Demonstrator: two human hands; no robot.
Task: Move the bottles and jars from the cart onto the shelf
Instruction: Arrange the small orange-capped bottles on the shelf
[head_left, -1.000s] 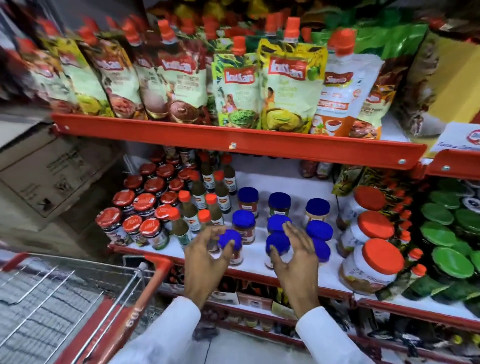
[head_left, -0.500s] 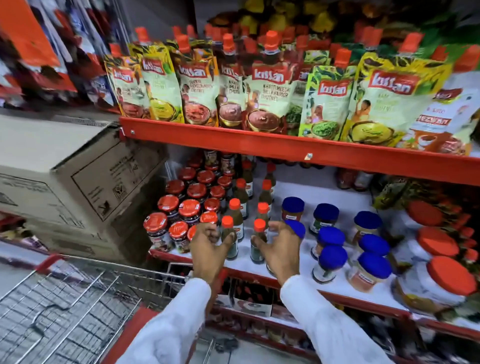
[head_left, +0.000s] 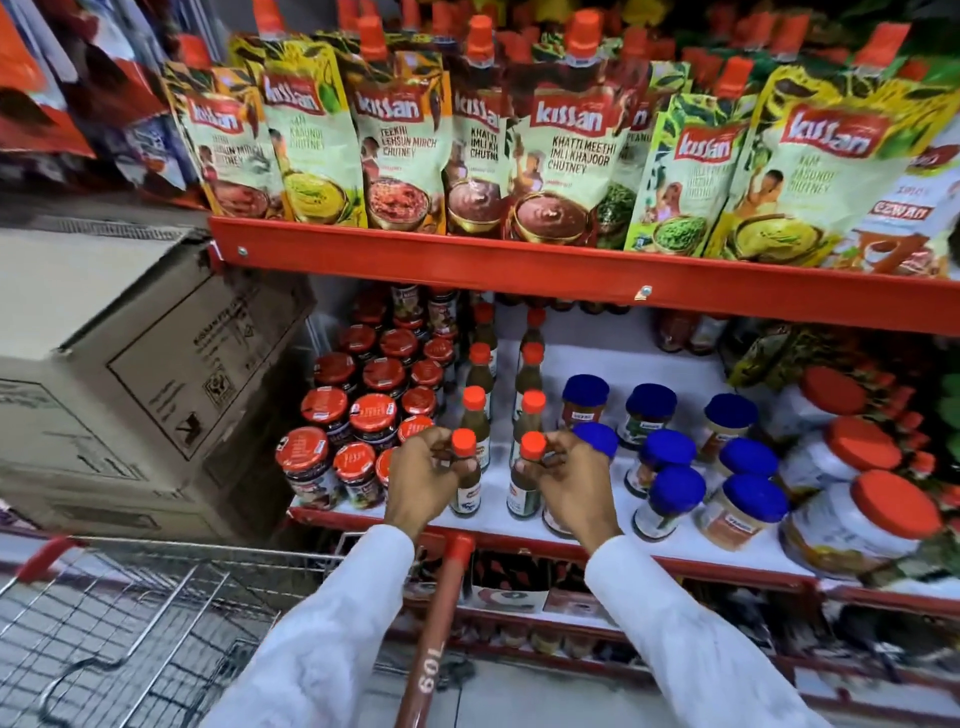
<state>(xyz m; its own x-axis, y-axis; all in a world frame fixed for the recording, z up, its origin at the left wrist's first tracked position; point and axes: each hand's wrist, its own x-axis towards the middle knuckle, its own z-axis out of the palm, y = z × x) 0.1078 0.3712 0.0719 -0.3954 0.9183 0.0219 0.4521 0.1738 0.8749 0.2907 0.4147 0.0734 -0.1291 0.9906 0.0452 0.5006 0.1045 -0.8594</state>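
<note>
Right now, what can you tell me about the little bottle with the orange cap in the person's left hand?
The left bottle is small and slim, with a round orange screw cap, dark greenish contents and a paper label near its base. It looks like glass, though I cannot be sure. It stands upright at the front of the white shelf, heading a row of like bottles. The left hand grips its neck just under the cap. Red-lidded jars crowd its left; a twin bottle, held by the right hand, stands just right.
</note>
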